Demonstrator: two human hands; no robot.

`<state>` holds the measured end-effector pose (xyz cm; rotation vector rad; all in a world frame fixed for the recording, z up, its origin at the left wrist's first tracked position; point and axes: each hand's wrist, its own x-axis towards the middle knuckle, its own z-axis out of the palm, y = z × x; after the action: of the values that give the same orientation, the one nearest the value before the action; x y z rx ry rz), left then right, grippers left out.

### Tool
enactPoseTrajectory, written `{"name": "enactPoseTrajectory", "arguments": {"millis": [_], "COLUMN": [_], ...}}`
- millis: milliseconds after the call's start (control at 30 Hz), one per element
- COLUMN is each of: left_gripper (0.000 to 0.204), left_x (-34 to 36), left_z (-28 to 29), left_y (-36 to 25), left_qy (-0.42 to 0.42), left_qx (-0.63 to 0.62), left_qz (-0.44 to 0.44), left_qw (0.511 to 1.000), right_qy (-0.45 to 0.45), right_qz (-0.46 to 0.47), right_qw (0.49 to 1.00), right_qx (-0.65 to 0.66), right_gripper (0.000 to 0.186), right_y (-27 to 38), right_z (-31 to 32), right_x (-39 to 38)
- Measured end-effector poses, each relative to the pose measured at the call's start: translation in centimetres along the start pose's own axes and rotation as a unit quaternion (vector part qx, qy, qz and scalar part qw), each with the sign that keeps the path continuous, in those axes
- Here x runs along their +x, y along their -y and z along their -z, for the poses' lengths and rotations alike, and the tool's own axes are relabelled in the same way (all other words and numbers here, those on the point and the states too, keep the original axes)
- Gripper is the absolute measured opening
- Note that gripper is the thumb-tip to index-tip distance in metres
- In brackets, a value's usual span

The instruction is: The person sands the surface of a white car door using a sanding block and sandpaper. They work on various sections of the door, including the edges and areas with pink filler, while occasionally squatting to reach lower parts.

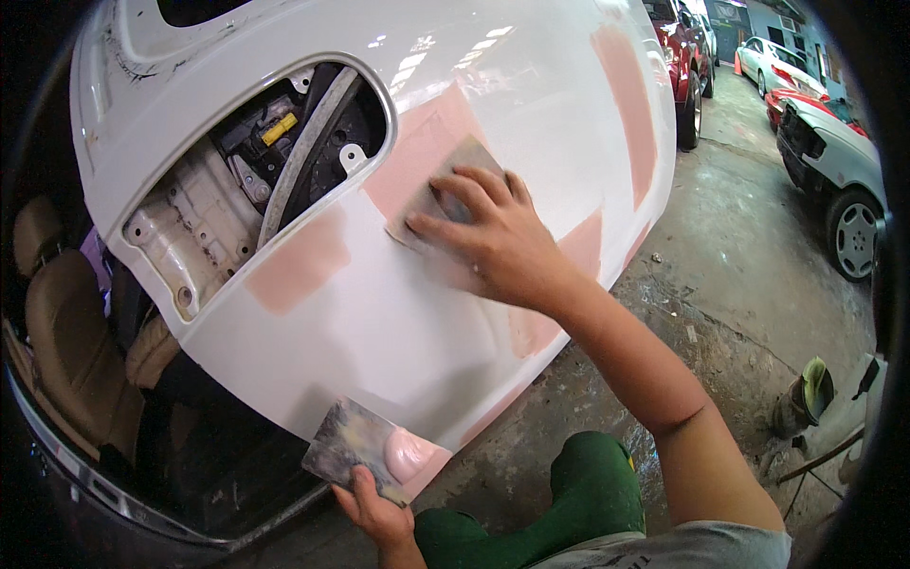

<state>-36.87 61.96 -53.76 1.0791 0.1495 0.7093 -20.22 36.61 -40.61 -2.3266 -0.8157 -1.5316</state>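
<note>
My right hand (498, 237) grips a flat, greyish filler spreader (471, 154) and presses it on the white car body panel (427, 313). The spreader lies over the lower right of a pink filler patch (428, 133) beside the panel's opening. Down at the panel's near edge, my left hand (377, 512) holds a smeared mixing board (346, 441), thumb on top and the other fingers mostly hidden beneath. A smooth mound of pink filler (408, 453) rests on the board's right side.
More pink patches (299, 261) mark the panel. Its opening exposes metal, a grey seal (308, 142) and a yellow part (280, 129). A brown car seat (76, 341) shows at left. Right of the panel are a concrete floor, a bucket (804, 403) and parked cars (834, 156).
</note>
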Motion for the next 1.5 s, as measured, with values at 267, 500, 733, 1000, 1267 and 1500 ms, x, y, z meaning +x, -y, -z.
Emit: {"name": "enactPoseTrajectory", "arguments": {"millis": [267, 500, 733, 1000, 1267, 1500], "left_gripper": [0.058, 0.056, 0.056, 0.057, 0.057, 0.065], "left_x": [-1.0, -2.1, -2.3, -2.3, -2.2, -2.3], "left_z": [1.0, 0.5, 0.8, 0.8, 1.5, 2.3], "left_y": [0.0, -0.3, 0.2, 0.9, 0.8, 0.8], "left_qy": [0.025, 0.038, 0.026, 0.024, 0.024, 0.014], "left_qx": [0.003, 0.011, -0.006, -0.004, 0.019, 0.026], "left_qz": [-0.001, 0.001, 0.007, 0.023, 0.023, 0.041], "left_qw": [1.0, 0.999, 1.0, 0.999, 0.999, 0.999], "right_qy": [0.053, -0.022, -0.044, -0.015, 0.082, -0.021], "right_qz": [-0.044, -0.005, -0.014, -0.018, -0.031, -0.062], "right_qw": [0.997, 1.0, 0.999, 1.0, 0.996, 0.996], "right_qx": [-0.018, -0.011, 0.008, -0.003, -0.035, 0.053], "right_gripper": [0.051, 0.054, 0.05, 0.048, 0.05, 0.049], "right_y": [0.3, 0.8, 1.3, 1.7, 0.3, -1.8], "right_z": [2.7, 1.4, 1.6, 0.8, 1.6, 3.4], "right_x": [-2.8, 1.8, 3.6, 2.8, -3.3, 0.8]}}
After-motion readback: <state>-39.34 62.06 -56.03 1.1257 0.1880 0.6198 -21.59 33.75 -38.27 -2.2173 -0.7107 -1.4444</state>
